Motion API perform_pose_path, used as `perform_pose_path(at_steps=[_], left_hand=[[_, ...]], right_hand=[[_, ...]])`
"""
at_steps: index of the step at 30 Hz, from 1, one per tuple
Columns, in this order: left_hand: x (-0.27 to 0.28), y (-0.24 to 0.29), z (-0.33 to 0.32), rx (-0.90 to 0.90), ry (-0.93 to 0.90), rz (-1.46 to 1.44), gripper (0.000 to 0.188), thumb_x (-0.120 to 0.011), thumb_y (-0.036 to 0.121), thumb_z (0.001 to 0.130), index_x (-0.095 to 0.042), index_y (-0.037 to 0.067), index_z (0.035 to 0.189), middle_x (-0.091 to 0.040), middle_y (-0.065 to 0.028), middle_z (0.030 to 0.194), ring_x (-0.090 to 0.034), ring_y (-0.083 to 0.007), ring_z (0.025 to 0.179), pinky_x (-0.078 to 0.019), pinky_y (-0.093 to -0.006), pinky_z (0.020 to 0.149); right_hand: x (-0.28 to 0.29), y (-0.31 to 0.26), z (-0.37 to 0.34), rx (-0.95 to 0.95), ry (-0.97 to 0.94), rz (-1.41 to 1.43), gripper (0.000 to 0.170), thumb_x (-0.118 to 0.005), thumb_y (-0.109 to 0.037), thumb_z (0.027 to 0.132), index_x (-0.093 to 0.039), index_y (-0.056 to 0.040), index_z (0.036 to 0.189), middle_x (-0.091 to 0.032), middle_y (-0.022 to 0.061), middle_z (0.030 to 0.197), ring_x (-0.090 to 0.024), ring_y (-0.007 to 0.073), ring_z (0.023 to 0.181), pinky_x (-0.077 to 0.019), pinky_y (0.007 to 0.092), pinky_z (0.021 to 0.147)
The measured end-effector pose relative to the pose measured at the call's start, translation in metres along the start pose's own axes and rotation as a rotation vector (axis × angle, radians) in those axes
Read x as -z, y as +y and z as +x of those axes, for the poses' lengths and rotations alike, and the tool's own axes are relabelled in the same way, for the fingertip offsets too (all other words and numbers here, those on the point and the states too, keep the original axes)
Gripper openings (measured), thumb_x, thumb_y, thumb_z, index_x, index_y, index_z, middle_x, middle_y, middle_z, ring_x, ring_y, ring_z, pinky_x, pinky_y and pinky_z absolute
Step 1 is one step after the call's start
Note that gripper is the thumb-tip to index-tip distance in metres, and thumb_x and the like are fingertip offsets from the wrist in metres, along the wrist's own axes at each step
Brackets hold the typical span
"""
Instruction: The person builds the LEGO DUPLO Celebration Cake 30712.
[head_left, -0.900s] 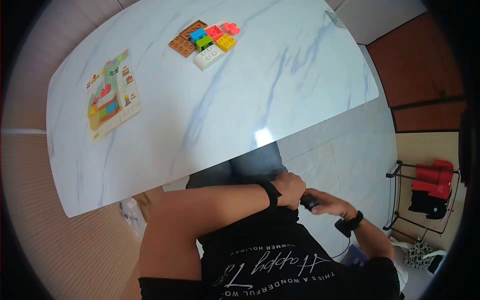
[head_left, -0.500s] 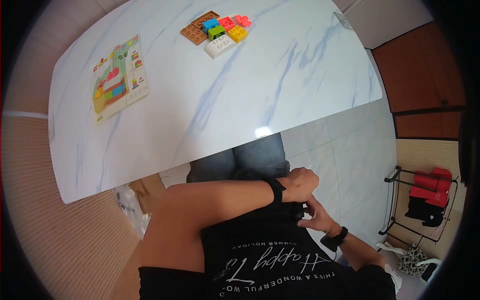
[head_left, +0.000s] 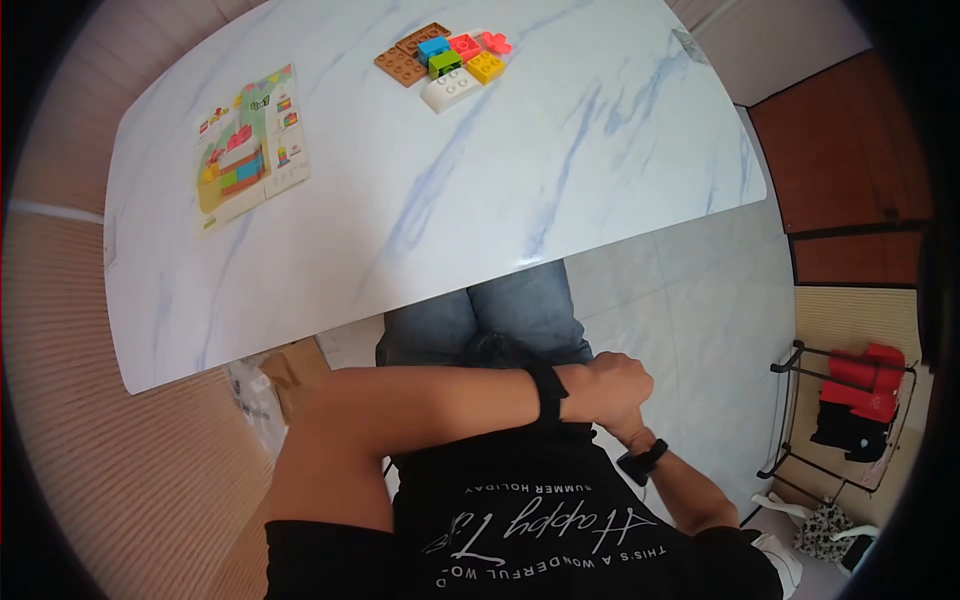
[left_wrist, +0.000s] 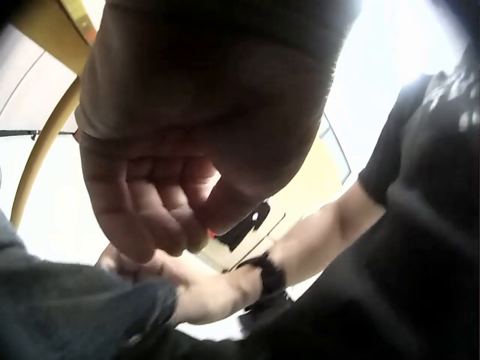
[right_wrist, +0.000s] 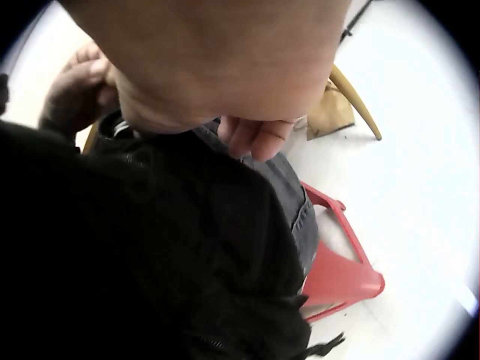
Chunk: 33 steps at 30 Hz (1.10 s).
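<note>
From the head view, we have the left hand over the lap, its bent wrist strapped in black, covering most of the right hand; whether they touch, we can't tell. Just beside them we get the jeans and the black shirt. Up on the desk, well apart from both hands, we see the booklet at the left and a cluster of toy bricks near the far edge: brown plates, blue, green, red, yellow, white, plus a pink flower piece.

Over to the left wrist, and the left fingers hang loosely curled, with nothing that we can see in their hold. Beyond them, the right forearm wears a dark strap.

Now the right wrist: a few bent fingertips peek out above the jeans. How far they open, or what they hold, we can't tell. Below, a red stool.
</note>
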<state>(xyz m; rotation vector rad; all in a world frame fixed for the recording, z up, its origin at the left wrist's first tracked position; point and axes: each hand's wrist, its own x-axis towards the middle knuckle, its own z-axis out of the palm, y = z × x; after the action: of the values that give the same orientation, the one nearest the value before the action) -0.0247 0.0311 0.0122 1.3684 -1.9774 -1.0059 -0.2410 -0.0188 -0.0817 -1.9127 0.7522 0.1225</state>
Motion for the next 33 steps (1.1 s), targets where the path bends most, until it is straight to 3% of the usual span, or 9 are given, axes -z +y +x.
perform_pose_path(at_steps=[4, 8, 12, 17, 19, 23, 25, 28, 33], left_hand=[[0.092, 0.031, -0.028, 0.091, -0.047, -0.021, 0.012, -0.066, 0.014, 0.077, -0.07, 0.005, 0.084, -0.07, -0.0142, 0.084, -0.068, -0.0352, 0.075, -0.0522, -0.0462, 0.063], [0.178, -0.001, -0.082, 0.086, 0.679, -0.062, 0.012, -0.071, 0.016, 0.087, -0.071, 0.006, 0.093, -0.069, -0.0082, 0.088, -0.067, -0.0215, 0.079, -0.052, -0.0336, 0.071], [0.255, -0.046, -0.132, 0.226, 1.164, 0.481, 0.027, -0.073, 0.02, 0.09, -0.07, 0.01, 0.116, -0.071, -0.0055, 0.11, -0.065, -0.0167, 0.102, -0.048, -0.0329, 0.091], [0.3, -0.065, -0.215, 0.725, 1.181, 0.793, 0.064, -0.069, 0.043, 0.091, -0.053, 0.005, 0.14, -0.052, -0.0209, 0.141, -0.05, -0.0329, 0.13, -0.0444, -0.0399, 0.104], [0.306, -0.074, -0.231, 0.792, 1.178, 0.756, 0.07, -0.067, 0.047, 0.091, -0.049, 0.004, 0.144, -0.046, -0.0235, 0.145, -0.046, -0.0352, 0.134, -0.0423, -0.0412, 0.106], [0.309, -0.077, -0.247, 0.97, 1.14, 0.706, 0.079, -0.064, 0.054, 0.091, -0.042, 0.004, 0.149, -0.033, -0.0281, 0.154, -0.035, -0.0396, 0.142, -0.0337, -0.0446, 0.114], [0.314, -0.082, -0.259, 0.977, 1.143, 0.711, 0.079, -0.064, 0.054, 0.091, -0.043, 0.004, 0.149, -0.033, -0.0291, 0.154, -0.034, -0.0405, 0.143, -0.0313, -0.0454, 0.116], [0.326, -0.089, -0.277, 1.0, 1.144, 0.697, 0.08, -0.063, 0.056, 0.091, -0.044, 0.004, 0.149, -0.032, -0.0308, 0.154, -0.031, -0.0417, 0.145, -0.0285, -0.0466, 0.117], [0.337, -0.089, -0.294, 1.049, 1.129, 0.71, 0.079, -0.062, 0.057, 0.091, -0.045, 0.004, 0.148, -0.031, -0.0319, 0.155, -0.029, -0.0429, 0.146, -0.027, -0.0475, 0.118]], right_hand=[[0.055, -0.089, 0.03, 0.478, 0.086, -0.115, 0.039, -0.071, -0.007, 0.08, -0.059, 0.0005, 0.116, -0.061, 0.0154, 0.111, -0.061, 0.0255, 0.095, -0.0497, 0.0365, 0.082], [0.099, -0.17, 0.089, 0.725, 0.219, -0.179, 0.038, -0.071, -0.003, 0.075, -0.06, 0.0026, 0.111, -0.06, 0.0144, 0.097, -0.056, 0.0227, 0.081, -0.0481, 0.0325, 0.073], [0.133, -0.272, 0.161, 0.923, 0.334, -0.287, 0.041, -0.071, -0.006, 0.08, -0.06, 0.0033, 0.118, -0.062, 0.0144, 0.106, -0.059, 0.0219, 0.088, -0.048, 0.0311, 0.075], [0.143, -0.341, 0.237, 0.953, 0.336, -0.236, 0.051, -0.074, -0.03, 0.088, -0.06, -0.0027, 0.128, -0.062, 0.017, 0.122, -0.063, 0.0261, 0.101, -0.0517, 0.0342, 0.084], [0.139, -0.344, 0.28, 0.815, 0.423, -0.371, 0.055, -0.067, -0.042, 0.093, -0.057, -0.0094, 0.136, -0.056, 0.0169, 0.138, -0.057, 0.029, 0.123, -0.0494, 0.0378, 0.099], [0.123, -0.352, 0.316, 0.635, 0.411, -0.416, 0.062, -0.061, -0.051, 0.095, -0.054, -0.0101, 0.14, -0.053, 0.0188, 0.142, -0.053, 0.0331, 0.129, -0.048, 0.041, 0.103], [0.119, -0.35, 0.331, 0.669, 0.405, -0.445, 0.076, -0.057, -0.064, 0.09, -0.053, -0.0086, 0.142, -0.052, 0.0261, 0.138, -0.062, 0.0363, 0.111, -0.0512, 0.0408, 0.095], [0.122, -0.353, 0.336, 0.551, 0.304, -0.394, 0.068, -0.062, -0.054, 0.093, -0.051, -0.0108, 0.144, -0.048, 0.019, 0.147, -0.048, 0.0335, 0.134, -0.0466, 0.043, 0.104], [0.121, -0.372, 0.315, 0.598, 0.379, -0.394, 0.052, -0.066, -0.042, 0.094, -0.06, -0.0066, 0.132, -0.055, 0.018, 0.136, -0.054, 0.0305, 0.125, -0.0475, 0.0408, 0.104]])
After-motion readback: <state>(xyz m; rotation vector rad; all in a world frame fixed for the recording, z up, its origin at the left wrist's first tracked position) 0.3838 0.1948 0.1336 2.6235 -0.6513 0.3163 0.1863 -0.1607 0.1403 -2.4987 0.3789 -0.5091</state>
